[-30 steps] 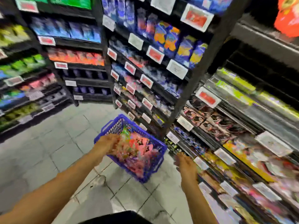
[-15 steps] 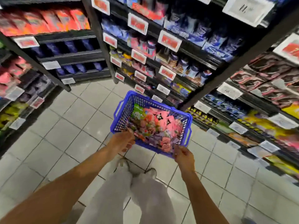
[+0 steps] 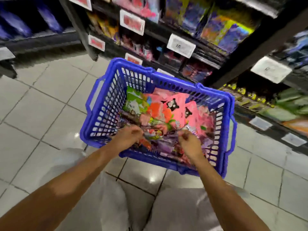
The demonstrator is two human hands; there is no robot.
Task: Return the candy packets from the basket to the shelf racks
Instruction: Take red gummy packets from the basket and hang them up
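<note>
A blue plastic basket (image 3: 168,81) stands on the tiled floor in front of me. It holds several candy packets (image 3: 171,105), pink, orange, green and purple, in a loose pile. Both my hands are inside the basket at its near side. My left hand (image 3: 128,136) has its fingers curled on a packet at the near left of the pile. My right hand (image 3: 189,144) pinches a purple and silver packet near the middle. Motion blur hides the exact grip. The shelf racks (image 3: 196,52) rise just behind the basket.
Dark shelf racks with white price tags (image 3: 180,45) run along the back and right, stocked with colourful packets. Another rack (image 3: 38,40) stands at the far left. Grey floor tiles (image 3: 41,105) lie left of the basket. My legs in light trousers (image 3: 108,205) are below.
My view has dropped closer to the basket. Both hands moved from the basket's near rim into the pile and curled onto packets.
</note>
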